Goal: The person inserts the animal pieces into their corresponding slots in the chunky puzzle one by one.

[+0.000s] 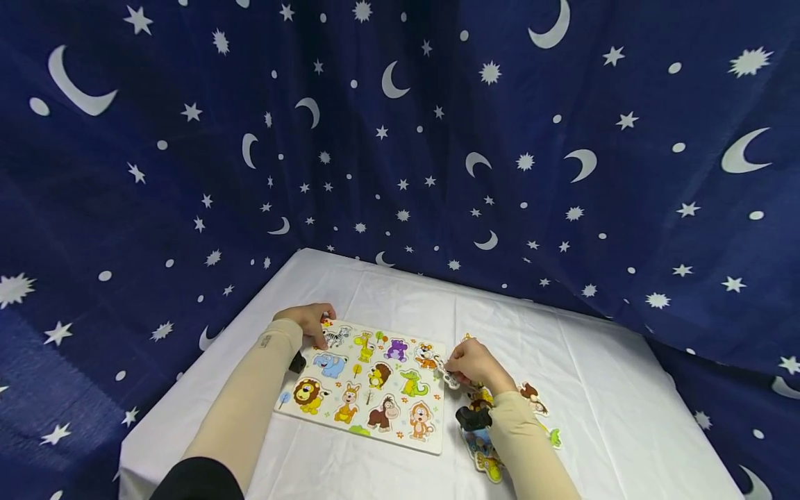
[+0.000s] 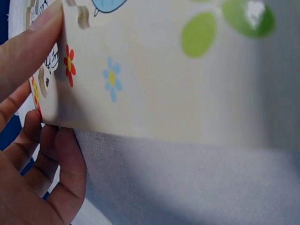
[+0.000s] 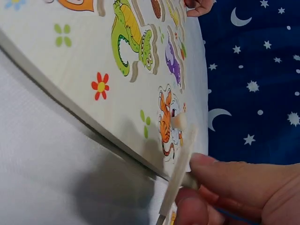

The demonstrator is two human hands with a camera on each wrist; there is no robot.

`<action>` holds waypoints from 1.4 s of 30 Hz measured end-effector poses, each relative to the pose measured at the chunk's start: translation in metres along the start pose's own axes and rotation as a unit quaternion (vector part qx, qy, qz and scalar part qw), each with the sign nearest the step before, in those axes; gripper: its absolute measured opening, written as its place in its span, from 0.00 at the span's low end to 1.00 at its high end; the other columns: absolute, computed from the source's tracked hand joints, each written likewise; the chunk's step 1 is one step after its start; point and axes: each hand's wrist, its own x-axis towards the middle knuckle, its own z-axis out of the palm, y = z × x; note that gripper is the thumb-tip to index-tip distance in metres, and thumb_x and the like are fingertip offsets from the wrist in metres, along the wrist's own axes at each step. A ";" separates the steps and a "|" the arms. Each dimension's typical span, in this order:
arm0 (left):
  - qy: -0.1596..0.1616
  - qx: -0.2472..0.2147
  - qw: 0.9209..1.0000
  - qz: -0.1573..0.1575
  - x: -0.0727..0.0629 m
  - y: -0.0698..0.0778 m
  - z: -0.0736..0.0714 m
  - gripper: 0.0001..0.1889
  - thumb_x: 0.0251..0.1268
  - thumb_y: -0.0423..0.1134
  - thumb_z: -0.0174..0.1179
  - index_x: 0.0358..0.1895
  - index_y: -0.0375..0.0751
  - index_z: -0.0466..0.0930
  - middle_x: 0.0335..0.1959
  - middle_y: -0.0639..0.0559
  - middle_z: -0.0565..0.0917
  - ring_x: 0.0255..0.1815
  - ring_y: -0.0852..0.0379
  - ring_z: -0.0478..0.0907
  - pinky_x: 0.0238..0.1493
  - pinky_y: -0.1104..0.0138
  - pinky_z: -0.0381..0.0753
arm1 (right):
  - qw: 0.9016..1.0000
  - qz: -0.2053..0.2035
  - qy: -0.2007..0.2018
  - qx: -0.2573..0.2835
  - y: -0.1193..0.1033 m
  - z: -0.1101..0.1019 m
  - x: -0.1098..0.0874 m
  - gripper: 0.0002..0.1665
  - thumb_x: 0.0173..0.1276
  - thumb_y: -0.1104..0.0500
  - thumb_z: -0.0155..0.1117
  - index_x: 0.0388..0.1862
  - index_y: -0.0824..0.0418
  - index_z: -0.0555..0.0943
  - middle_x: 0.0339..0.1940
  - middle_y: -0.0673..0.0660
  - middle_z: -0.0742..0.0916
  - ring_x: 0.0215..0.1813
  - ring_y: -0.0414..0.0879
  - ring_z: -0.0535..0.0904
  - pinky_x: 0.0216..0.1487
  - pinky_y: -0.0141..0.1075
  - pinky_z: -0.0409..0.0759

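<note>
A pale wooden puzzle board (image 1: 335,389) with cut-out animal pictures lies on the table. My left hand (image 1: 309,323) grips its far left corner near the zebra picture (image 1: 336,337), thumb (image 2: 37,44) over the face and fingers curled at the edge. Just off the board's right edge, my right hand (image 1: 476,364) pinches a black-and-white puzzle piece (image 1: 449,378) by the knob on it. That piece is seen edge-on in the right wrist view, close to the tiger piece (image 3: 165,124), which sits in the board with its wooden knob (image 3: 178,123) up.
More animal pieces lie right of the board, partly under my right forearm: a monkey piece (image 1: 531,396), a green piece (image 1: 555,437) and a giraffe piece (image 1: 489,467) among them. White cloth (image 1: 600,389) covers the table. A blue star-and-moon curtain (image 1: 400,153) stands behind.
</note>
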 end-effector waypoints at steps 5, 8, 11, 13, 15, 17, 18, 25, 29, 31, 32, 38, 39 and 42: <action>-0.004 -0.012 1.000 -0.004 -0.001 -0.002 0.001 0.34 0.44 0.33 0.80 0.56 0.49 0.72 0.48 0.48 0.79 0.49 0.51 0.73 0.54 0.60 0.69 | 1.000 -0.025 -0.015 0.001 -0.001 0.003 0.002 0.11 0.67 0.65 0.67 0.23 0.64 0.82 0.13 0.53 0.79 0.17 0.43 0.72 0.23 0.35 0.72; -0.005 -0.014 1.000 -0.002 -0.001 -0.001 0.001 0.34 0.44 0.32 0.80 0.56 0.48 0.72 0.48 0.48 0.79 0.49 0.51 0.73 0.55 0.60 0.69 | 0.999 -0.035 -0.017 0.002 -0.002 0.004 0.003 0.10 0.67 0.66 0.66 0.24 0.65 0.82 0.13 0.53 0.79 0.17 0.42 0.71 0.23 0.34 0.71; -0.007 -0.012 1.000 -0.003 0.000 0.000 0.001 0.34 0.45 0.33 0.80 0.56 0.49 0.72 0.49 0.48 0.80 0.49 0.51 0.73 0.55 0.60 0.69 | 0.999 -0.042 -0.014 0.001 -0.003 0.003 0.004 0.09 0.66 0.67 0.66 0.25 0.65 0.83 0.13 0.54 0.79 0.17 0.42 0.71 0.22 0.34 0.72; -0.007 -0.011 1.000 -0.008 0.000 0.000 0.001 0.34 0.45 0.33 0.79 0.56 0.50 0.72 0.49 0.49 0.80 0.49 0.52 0.74 0.55 0.60 0.69 | 0.999 -0.044 -0.012 -0.001 -0.005 0.003 0.004 0.08 0.66 0.66 0.66 0.25 0.64 0.83 0.14 0.55 0.80 0.17 0.42 0.72 0.22 0.34 0.72; -0.007 -0.015 1.000 -0.013 0.000 -0.001 0.000 0.34 0.46 0.34 0.79 0.57 0.51 0.72 0.49 0.49 0.80 0.50 0.52 0.74 0.55 0.61 0.69 | 0.999 -0.047 -0.013 0.001 -0.006 0.002 0.005 0.08 0.66 0.67 0.66 0.26 0.65 0.83 0.14 0.56 0.81 0.17 0.42 0.72 0.22 0.34 0.72; -0.007 -0.014 1.000 -0.014 0.000 -0.001 0.000 0.34 0.46 0.34 0.79 0.57 0.51 0.72 0.50 0.49 0.79 0.50 0.52 0.73 0.55 0.61 0.69 | 0.999 -0.049 -0.017 0.013 -0.008 0.003 0.006 0.07 0.66 0.68 0.66 0.27 0.66 0.83 0.15 0.56 0.80 0.18 0.43 0.72 0.22 0.34 0.72; -0.007 -0.014 1.000 -0.013 0.000 -0.001 0.000 0.34 0.46 0.34 0.79 0.57 0.51 0.72 0.49 0.49 0.79 0.50 0.52 0.73 0.55 0.61 0.69 | 0.998 -0.049 -0.020 0.018 -0.009 0.003 0.006 0.07 0.66 0.68 0.66 0.27 0.66 0.83 0.15 0.55 0.80 0.18 0.42 0.72 0.23 0.34 0.72; -0.013 -0.024 1.000 0.002 -0.004 0.001 0.000 0.33 0.45 0.31 0.79 0.56 0.49 0.72 0.47 0.48 0.80 0.49 0.51 0.74 0.54 0.61 0.70 | 0.998 -0.053 -0.023 0.039 -0.013 0.008 0.010 0.05 0.65 0.70 0.65 0.28 0.67 0.84 0.16 0.53 0.79 0.18 0.41 0.72 0.24 0.33 0.73; -0.008 -0.018 1.000 0.001 -0.005 0.001 0.001 0.33 0.44 0.33 0.80 0.55 0.49 0.72 0.47 0.49 0.79 0.49 0.51 0.73 0.54 0.60 0.70 | 0.997 -0.056 -0.021 0.042 -0.014 0.009 0.011 0.04 0.63 0.71 0.65 0.28 0.67 0.84 0.17 0.54 0.82 0.18 0.41 0.73 0.24 0.34 0.74; -0.003 -0.015 1.000 -0.001 -0.005 0.000 0.002 0.34 0.43 0.34 0.81 0.55 0.50 0.73 0.47 0.49 0.79 0.49 0.51 0.73 0.55 0.60 0.69 | 0.997 -0.054 -0.020 0.045 -0.015 0.009 0.011 0.04 0.63 0.71 0.66 0.28 0.67 0.84 0.18 0.55 0.82 0.19 0.41 0.73 0.25 0.34 0.73; -0.003 -0.017 1.000 -0.001 -0.005 0.000 0.003 0.34 0.42 0.34 0.81 0.55 0.50 0.73 0.47 0.49 0.79 0.49 0.51 0.73 0.55 0.59 0.69 | 0.997 -0.053 -0.019 0.046 -0.015 0.009 0.011 0.04 0.63 0.71 0.66 0.28 0.67 0.84 0.18 0.55 0.82 0.19 0.42 0.73 0.24 0.34 0.73; 0.004 -0.028 1.000 -0.002 -0.004 -0.001 0.008 0.35 0.41 0.32 0.81 0.55 0.50 0.73 0.47 0.49 0.80 0.50 0.51 0.73 0.56 0.58 0.69 | 0.997 -0.064 -0.017 0.049 -0.019 0.012 0.010 0.03 0.61 0.72 0.67 0.29 0.68 0.83 0.17 0.54 0.79 0.19 0.41 0.72 0.22 0.31 0.71; 0.006 -0.026 1.000 -0.002 -0.004 -0.001 0.008 0.35 0.42 0.32 0.81 0.55 0.50 0.72 0.47 0.49 0.80 0.50 0.51 0.73 0.56 0.58 0.69 | 0.996 -0.066 -0.017 0.050 -0.020 0.012 0.011 0.03 0.61 0.73 0.67 0.29 0.68 0.83 0.17 0.54 0.79 0.19 0.41 0.72 0.22 0.30 0.71; 0.014 -0.014 1.000 -0.001 -0.004 0.000 0.007 0.34 0.42 0.33 0.81 0.55 0.50 0.72 0.48 0.49 0.79 0.51 0.51 0.73 0.56 0.58 0.69 | 0.996 -0.076 -0.010 0.043 -0.023 0.013 0.012 0.03 0.60 0.73 0.67 0.29 0.68 0.83 0.17 0.55 0.79 0.20 0.42 0.72 0.22 0.30 0.71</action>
